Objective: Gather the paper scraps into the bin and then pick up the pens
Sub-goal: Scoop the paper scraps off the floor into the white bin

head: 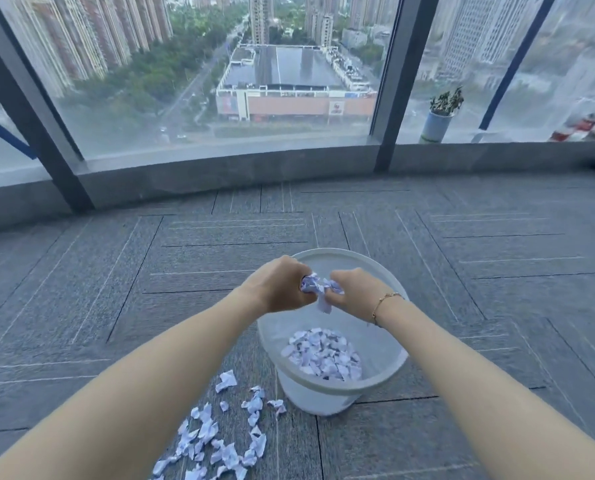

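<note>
A white plastic bin (327, 384) stands on the grey carpet, with a heap of white-and-purple paper scraps (323, 355) on its bottom. Above the bin's opening my left hand (278, 285) and my right hand (353, 289) meet, both closed on one bunch of scraps (315, 285); a strip of it hangs down between them. Several loose scraps (219, 434) lie on the carpet left of the bin and toward me. No pens are in view.
Grey carpet tiles (116, 289) spread all around. A low grey sill (219, 174) and tall windows close off the far side. A small potted plant (439, 116) stands on the sill at the right, beside red-and-white items (587, 126).
</note>
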